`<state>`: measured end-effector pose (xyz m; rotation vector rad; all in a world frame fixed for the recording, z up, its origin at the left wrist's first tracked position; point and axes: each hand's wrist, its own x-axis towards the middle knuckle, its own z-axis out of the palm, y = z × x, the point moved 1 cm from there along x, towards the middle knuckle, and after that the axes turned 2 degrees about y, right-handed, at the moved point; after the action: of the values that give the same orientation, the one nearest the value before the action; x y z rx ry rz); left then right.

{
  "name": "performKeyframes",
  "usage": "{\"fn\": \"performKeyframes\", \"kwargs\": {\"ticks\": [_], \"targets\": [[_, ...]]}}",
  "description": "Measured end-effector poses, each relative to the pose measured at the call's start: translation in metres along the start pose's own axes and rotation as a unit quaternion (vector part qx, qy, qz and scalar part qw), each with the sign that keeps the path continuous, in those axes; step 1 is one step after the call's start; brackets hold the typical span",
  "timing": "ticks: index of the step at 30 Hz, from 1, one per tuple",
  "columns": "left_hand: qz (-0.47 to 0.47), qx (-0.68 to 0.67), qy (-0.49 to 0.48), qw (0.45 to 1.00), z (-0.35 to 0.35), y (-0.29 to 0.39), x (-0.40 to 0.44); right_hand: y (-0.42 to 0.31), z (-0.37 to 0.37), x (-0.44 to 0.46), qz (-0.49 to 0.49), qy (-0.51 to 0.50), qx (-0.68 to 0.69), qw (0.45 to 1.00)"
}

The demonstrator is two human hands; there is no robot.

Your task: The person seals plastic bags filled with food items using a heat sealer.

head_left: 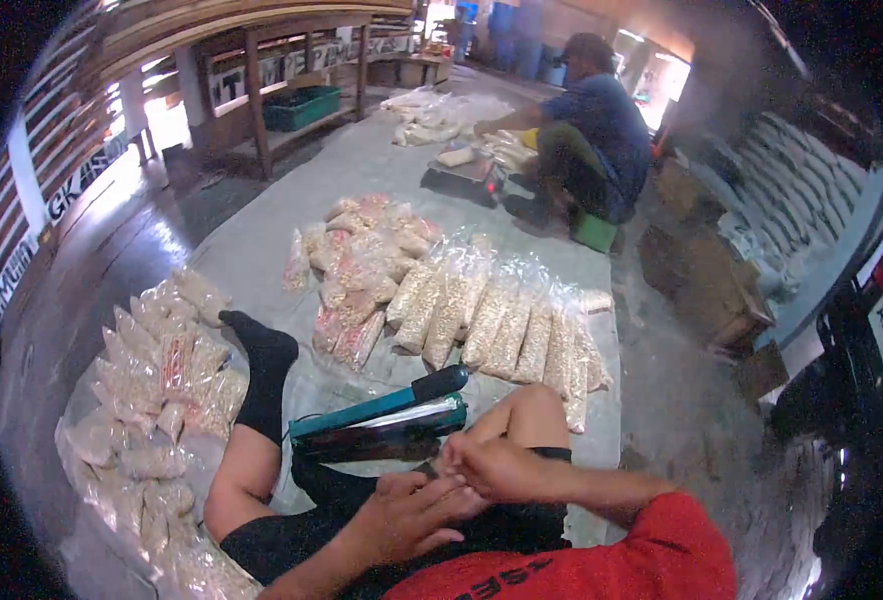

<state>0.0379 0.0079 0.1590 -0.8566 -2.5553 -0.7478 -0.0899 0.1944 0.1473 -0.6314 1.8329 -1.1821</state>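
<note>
My left hand (402, 518) lies over my lap with its fingers stretched toward my right hand. My right hand (484, 468) is closed, its fingers curled against the fingertips of the left; what it holds, if anything, is hidden. Just beyond both hands, between my legs, is a teal and black sealer-like device (377, 415) on the sheet. Long clear bags of pale pieces (502, 320) lie in a row ahead of it. Smaller bags with red print (362, 260) are piled to their left.
More filled bags (152, 390) cover the sheet at the left. A person (602, 130) squats beside a scale (462, 180) at the far end. A green crate (302, 108) sits on a wooden shelf. Cardboard boxes (702, 280) stand at the right.
</note>
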Motion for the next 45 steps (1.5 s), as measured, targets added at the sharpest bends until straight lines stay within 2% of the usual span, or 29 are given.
{"fn": "performKeyframes", "kwargs": {"ticks": [1,2,4,5,6,8,9,10,12,16,18,19,20,23,24,26,27,28,29,30,31,32,34,36,37,40,42,44,45], "targets": [[-0.007,-0.011,-0.02,1.0,0.006,-0.012,-0.006,0.002,0.007,0.0,-0.171,0.078,-0.185,0.965],[-0.017,-0.008,-0.016,1.0,0.005,-0.017,-0.016,0.005,0.008,0.003,-0.173,0.068,-0.187,0.965],[-0.117,0.049,-0.2,0.971,-0.006,-0.024,-0.023,0.001,0.014,0.011,-0.205,0.048,-0.265,0.941],[-0.095,0.069,-0.082,0.99,-0.013,-0.019,-0.027,-0.004,0.013,0.015,-0.112,-0.028,-0.239,0.964],[-0.095,0.072,-0.091,0.989,-0.016,-0.019,-0.033,-0.007,0.013,0.016,-0.117,-0.028,-0.23,0.966],[-0.051,0.156,-0.072,0.984,-0.02,-0.024,-0.041,-0.012,0.012,0.017,-0.231,-0.077,-0.362,0.9],[-0.042,0.157,-0.057,0.985,-0.018,-0.025,-0.044,-0.02,0.011,0.02,-0.196,-0.094,-0.388,0.896],[-0.041,0.161,-0.059,0.984,-0.016,-0.025,-0.046,-0.018,0.012,0.023,-0.201,-0.092,-0.387,0.895],[-0.042,0.207,-0.055,0.976,-0.009,-0.027,-0.048,-0.007,0.01,0.036,-0.185,-0.129,-0.502,0.835],[-0.044,0.206,-0.053,0.976,-0.001,-0.03,-0.055,0.0,0.015,0.043,-0.126,-0.182,-0.556,0.801],[-0.05,0.215,-0.073,0.973,-0.006,-0.031,-0.056,-0.008,0.014,0.032,-0.213,-0.099,-0.493,0.838],[-0.046,0.19,-0.05,0.979,-0.009,-0.031,-0.056,-0.002,0.013,0.033,-0.206,-0.104,-0.493,0.839],[-0.049,0.183,-0.049,0.981,-0.012,-0.028,-0.055,0.005,0.012,0.037,-0.249,-0.074,-0.485,0.835],[-0.103,0.133,0.095,0.981,-0.006,-0.028,-0.068,0.011,0.011,0.041,-0.324,-0.025,-0.434,0.84],[-0.12,0.125,0.095,0.98,0.014,-0.036,-0.076,0.01,0.012,0.041,-0.358,-0.002,-0.39,0.848],[-0.213,0.086,0.322,0.919,0.046,-0.043,-0.098,0.004,0.013,0.044,-0.323,-0.044,-0.379,0.866],[-0.277,-0.053,0.376,0.883,0.048,-0.033,-0.084,0.002,0.015,0.046,-0.293,-0.068,-0.372,0.878],[-0.332,-0.146,0.344,0.866,0.058,-0.034,-0.086,0.005,0.023,0.045,-0.261,-0.093,-0.367,0.888],[-0.39,-0.229,0.313,0.835,0.068,-0.036,-0.089,0.028,0.027,0.05,-0.344,-0.018,-0.292,0.892],[-0.44,-0.272,0.195,0.833,0.087,-0.041,-0.11,0.031,0.031,0.046,-0.338,-0.046,-0.288,0.895],[-0.424,-0.194,0.206,0.861,0.076,-0.032,-0.099,0.028,0.031,0.046,-0.358,0.005,-0.291,0.887],[-0.44,-0.196,0.212,0.85,0.079,-0.036,-0.102,0.026,0.028,0.046,-0.377,0.06,-0.293,0.877],[-0.442,-0.231,0.265,0.825,0.08,-0.042,-0.103,0.032,0.033,0.046,-0.37,0.048,-0.289,0.882],[-0.444,-0.19,0.278,0.83,0.071,-0.045,-0.092,0.041,0.041,0.042,-0.269,0.207,-0.151,0.928],[-0.444,-0.19,0.278,0.831,0.069,-0.048,-0.09,0.054,0.048,0.047,-0.186,0.214,0.025,0.959],[-0.444,-0.185,0.301,0.823,0.073,-0.05,-0.076,0.065,0.053,0.053,-0.112,0.217,0.115,0.963],[-0.445,-0.177,0.325,0.816,0.076,-0.047,-0.075,0.068,0.052,0.05,-0.111,0.223,0.111,0.962],[-0.501,-0.182,0.327,0.78,0.077,-0.043,-0.078,0.07,0.047,0.045,-0.124,0.234,0.101,0.959],[-0.491,-0.222,0.365,0.759,0.078,-0.041,-0.075,0.066,0.044,0.04,-0.093,0.223,0.14,0.96]]}}
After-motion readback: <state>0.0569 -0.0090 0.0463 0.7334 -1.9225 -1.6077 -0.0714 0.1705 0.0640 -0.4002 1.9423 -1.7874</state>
